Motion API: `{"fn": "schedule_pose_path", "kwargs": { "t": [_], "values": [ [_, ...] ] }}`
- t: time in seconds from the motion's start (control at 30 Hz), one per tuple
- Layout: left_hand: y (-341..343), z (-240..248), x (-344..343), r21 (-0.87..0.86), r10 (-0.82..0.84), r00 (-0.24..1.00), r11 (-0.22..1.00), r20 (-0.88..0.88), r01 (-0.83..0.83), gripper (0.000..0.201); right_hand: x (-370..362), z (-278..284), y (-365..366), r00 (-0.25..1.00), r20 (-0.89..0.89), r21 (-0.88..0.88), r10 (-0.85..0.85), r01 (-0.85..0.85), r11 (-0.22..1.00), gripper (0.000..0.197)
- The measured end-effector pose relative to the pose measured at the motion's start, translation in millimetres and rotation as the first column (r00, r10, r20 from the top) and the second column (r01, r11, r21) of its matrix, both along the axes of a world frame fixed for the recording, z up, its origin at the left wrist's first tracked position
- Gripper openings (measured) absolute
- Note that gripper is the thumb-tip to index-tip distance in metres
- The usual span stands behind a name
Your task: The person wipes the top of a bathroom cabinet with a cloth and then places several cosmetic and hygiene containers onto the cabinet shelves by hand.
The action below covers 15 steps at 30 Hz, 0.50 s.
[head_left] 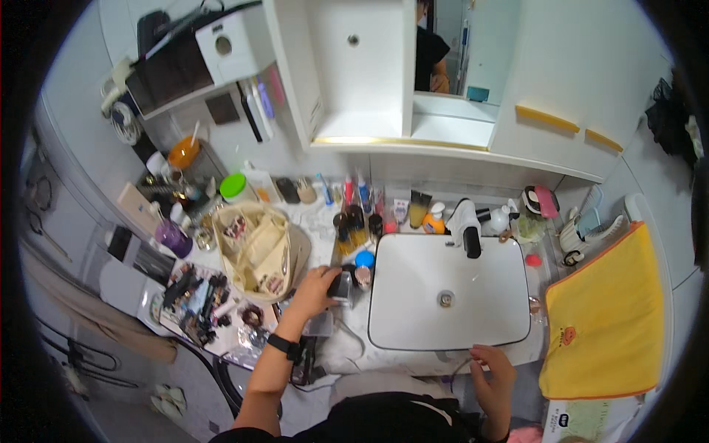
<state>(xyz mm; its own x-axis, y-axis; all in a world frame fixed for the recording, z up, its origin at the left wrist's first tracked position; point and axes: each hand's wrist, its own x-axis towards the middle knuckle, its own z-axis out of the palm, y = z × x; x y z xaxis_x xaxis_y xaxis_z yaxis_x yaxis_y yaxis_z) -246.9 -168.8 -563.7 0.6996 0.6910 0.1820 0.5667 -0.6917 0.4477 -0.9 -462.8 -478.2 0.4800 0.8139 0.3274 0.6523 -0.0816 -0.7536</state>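
My left hand (316,293), with a black band on its wrist, is closed around a small dark, see-through container (342,286) left of the sink. Beside that container stand a jar with a blue lid (364,259) and a small pinkish jar (362,277). My right hand (493,378) is in front of the sink's near edge, its fingers curled and the thumb near the fingertips. A thin dark strand (457,371) runs down from those fingertips; its kind is too small to tell. The white sink (391,325) lies between and beyond my hands.
Left of the sink stands a cream storage basket (294,255); hair clips and small accessories (198,303) lie beside it. Bottles and tubes (353,225) line the back near the black-and-white faucet (469,232). A yellow towel (602,317) hangs at right. White cabinets (576,81) overhang the counter.
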Motion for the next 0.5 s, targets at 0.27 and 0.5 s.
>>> {"fn": "schedule_pose_path", "kwargs": {
  "t": [0.27,0.5],
  "values": [
    [-30.7,104.7,16.3,-0.001,0.169,0.947,0.985,0.275,-0.175,0.070,37.3,-10.7,-20.3,0.998,-0.049,0.047,-0.029,0.031,0.998,0.015],
    [22.5,218.5,76.7,0.051,0.152,0.859,0.978,0.489,-0.202,0.062,58.0,6.0,-11.4,0.984,0.032,0.018,0.178,-0.179,0.984,0.016]
  ]
}}
